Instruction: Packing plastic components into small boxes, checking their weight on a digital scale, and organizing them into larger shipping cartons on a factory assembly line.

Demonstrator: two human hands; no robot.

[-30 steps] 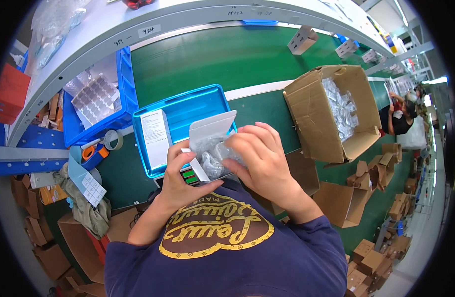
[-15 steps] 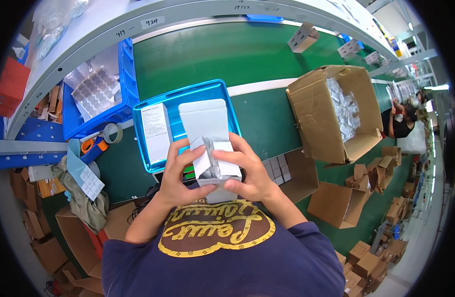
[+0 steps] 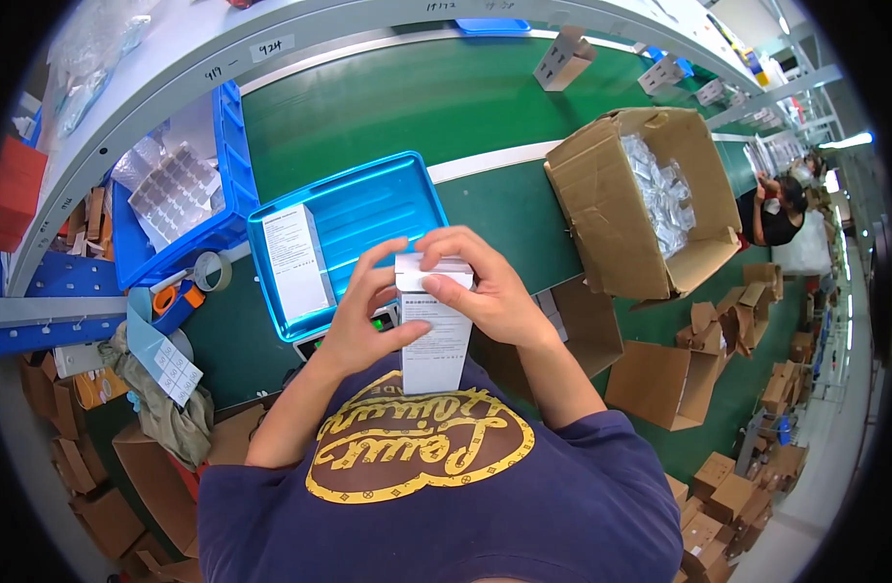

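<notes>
A tall white carton (image 3: 436, 350) with small print stands upright against my shirt, its top flap folded down. My left hand (image 3: 366, 316) grips its left side, thumb on the printed front and fingers near the top corner. With its fingers over the flap and thumb at the front edge, my right hand (image 3: 480, 287) holds the carton's top. Just beyond, another white carton (image 3: 295, 257) lies in a shiny blue tray (image 3: 383, 194). A device with a green display (image 3: 380, 321) shows partly behind my left hand.
An open cardboard box (image 3: 601, 204) of clear plastic packs stands at right. At left are a blue crate (image 3: 234, 160) with plastic trays, a tape roll (image 3: 213, 270) and an orange-and-blue tape dispenser (image 3: 177, 299). Cartons (image 3: 564, 60) stand on the green belt. A person (image 3: 778, 214) sits far right.
The carton's raised flap has been folded down over its opening, and its printed side now faces up toward me. My right hand has moved up onto the top.
</notes>
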